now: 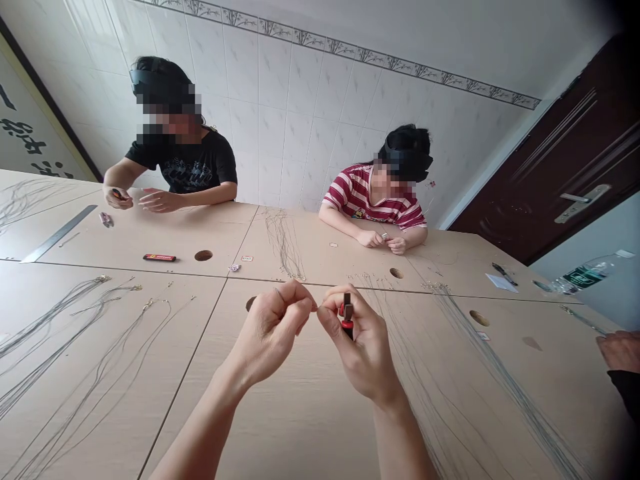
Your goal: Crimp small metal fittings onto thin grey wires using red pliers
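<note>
Near the middle of the view, my left hand (274, 327) is closed, thumb and forefinger pinching something too small to make out. Its fingertips almost meet those of my right hand (361, 340). In the curl of my right hand sit small pliers (347, 313) with a dark metal head and red-and-black handles. That hand's thumb and forefinger are also pinched together at the same tiny thing. Thin grey cords (400, 360) with small metal ends lie on the table beside my right hand. Another cord bundle (283, 247) lies beyond my hands.
More cords (55, 313) lie at the left. A metal ruler (60, 233), a red-and-black utility knife or lighter-like item (160, 258) and a pen (504, 271) lie about. Two people sit opposite; another person's hand (620, 350) is at right. A bottle (590, 273) lies tilted. The tabletop (280, 427) has round holes.
</note>
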The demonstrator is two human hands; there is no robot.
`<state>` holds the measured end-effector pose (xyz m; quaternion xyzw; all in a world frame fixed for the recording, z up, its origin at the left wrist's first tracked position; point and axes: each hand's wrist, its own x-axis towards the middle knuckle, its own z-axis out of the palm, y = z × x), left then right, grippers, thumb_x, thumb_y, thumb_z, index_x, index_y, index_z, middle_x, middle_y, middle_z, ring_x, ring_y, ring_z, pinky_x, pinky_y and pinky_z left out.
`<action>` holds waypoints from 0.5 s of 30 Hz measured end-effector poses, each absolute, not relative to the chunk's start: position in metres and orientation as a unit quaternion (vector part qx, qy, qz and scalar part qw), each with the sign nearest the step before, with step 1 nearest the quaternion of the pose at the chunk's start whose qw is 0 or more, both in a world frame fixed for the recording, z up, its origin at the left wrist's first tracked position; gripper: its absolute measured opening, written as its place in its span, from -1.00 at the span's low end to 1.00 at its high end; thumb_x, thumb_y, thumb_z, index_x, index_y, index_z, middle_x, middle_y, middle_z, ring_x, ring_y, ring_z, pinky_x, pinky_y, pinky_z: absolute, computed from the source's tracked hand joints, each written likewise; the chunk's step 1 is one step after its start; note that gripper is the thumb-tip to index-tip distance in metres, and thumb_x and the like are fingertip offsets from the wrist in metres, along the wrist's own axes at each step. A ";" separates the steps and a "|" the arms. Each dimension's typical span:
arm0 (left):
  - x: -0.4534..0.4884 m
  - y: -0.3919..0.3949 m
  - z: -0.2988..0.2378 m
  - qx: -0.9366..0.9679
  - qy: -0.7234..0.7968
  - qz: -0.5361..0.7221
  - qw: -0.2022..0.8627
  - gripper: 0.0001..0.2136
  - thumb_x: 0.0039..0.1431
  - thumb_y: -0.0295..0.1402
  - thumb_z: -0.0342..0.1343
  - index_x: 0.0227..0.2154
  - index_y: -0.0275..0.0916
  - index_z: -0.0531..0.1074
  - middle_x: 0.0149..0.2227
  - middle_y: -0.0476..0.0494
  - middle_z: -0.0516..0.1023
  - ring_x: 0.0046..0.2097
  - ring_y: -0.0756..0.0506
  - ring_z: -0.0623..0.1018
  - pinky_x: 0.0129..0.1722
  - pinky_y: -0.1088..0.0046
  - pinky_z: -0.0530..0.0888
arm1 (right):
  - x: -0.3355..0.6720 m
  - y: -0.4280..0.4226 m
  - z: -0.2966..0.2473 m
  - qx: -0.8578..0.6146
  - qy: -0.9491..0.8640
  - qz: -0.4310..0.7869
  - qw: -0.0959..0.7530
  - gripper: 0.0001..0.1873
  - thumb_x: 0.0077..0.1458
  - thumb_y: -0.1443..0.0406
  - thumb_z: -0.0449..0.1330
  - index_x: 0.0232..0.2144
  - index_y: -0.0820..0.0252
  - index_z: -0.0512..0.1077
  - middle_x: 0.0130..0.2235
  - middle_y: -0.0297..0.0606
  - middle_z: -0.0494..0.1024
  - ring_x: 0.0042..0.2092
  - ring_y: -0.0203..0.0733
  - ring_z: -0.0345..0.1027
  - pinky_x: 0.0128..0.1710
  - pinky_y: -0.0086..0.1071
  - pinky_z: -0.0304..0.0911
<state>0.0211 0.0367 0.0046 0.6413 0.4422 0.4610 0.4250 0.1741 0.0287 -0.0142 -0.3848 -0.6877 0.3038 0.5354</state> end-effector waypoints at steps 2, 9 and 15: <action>0.021 0.037 0.005 0.640 0.446 0.461 0.423 -0.82 0.15 -0.41 -0.09 -0.54 -0.22 0.29 -0.61 0.09 0.19 -0.54 0.05 0.17 -0.57 0.51 0.12 | 0.174 0.029 -0.014 -0.383 -0.689 0.303 0.536 -0.81 0.29 0.27 0.11 -0.41 0.13 0.27 -0.35 -0.35 0.28 -0.38 -0.31 0.09 -0.38 -0.39 0.11; 0.022 0.037 0.007 0.634 0.447 0.458 0.435 -0.82 0.12 -0.41 -0.07 -0.58 -0.22 0.24 -0.62 0.09 0.19 -0.54 0.06 0.14 -0.58 0.52 0.11 | 0.174 0.029 -0.013 -0.385 -0.690 0.306 0.531 -0.79 0.29 0.26 0.11 -0.42 0.13 0.26 -0.36 -0.35 0.27 -0.40 -0.31 0.07 -0.41 -0.40 0.10; 0.021 0.038 0.004 0.632 0.440 0.455 0.447 -0.84 0.11 -0.41 -0.04 -0.56 -0.22 0.24 -0.62 0.09 0.18 -0.55 0.07 0.13 -0.59 0.53 0.10 | 0.175 0.028 -0.013 -0.387 -0.691 0.310 0.525 -0.78 0.28 0.23 0.11 -0.42 0.13 0.27 -0.36 -0.34 0.28 -0.40 -0.30 0.08 -0.43 -0.40 0.11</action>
